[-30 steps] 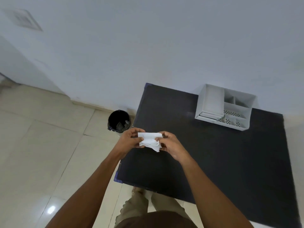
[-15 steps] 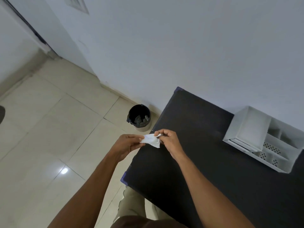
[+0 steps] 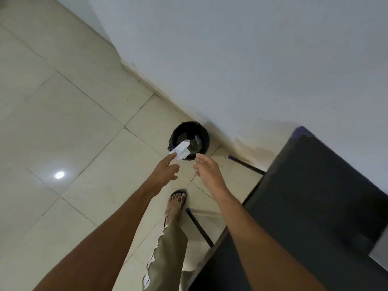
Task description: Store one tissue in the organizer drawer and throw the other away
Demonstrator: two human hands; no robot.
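A crumpled white tissue hangs over the near rim of a small black bin that stands on the floor by the wall. My left hand reaches toward the bin with its fingers spread, and the index fingertip is right at the tissue's lower corner. No finger is closed on the tissue. To the right of it, my right hand is held out with the palm open and nothing in it. The organizer is out of view.
The black table fills the right side, with thin dark legs that end in blue feet close to the bin. My sandalled foot stands on the pale tiled floor. A white wall runs behind the bin.
I have turned left from the table to the bin. Both hands, which pinched the tissue between them, have parted and opened, and the tissue is now over the bin.
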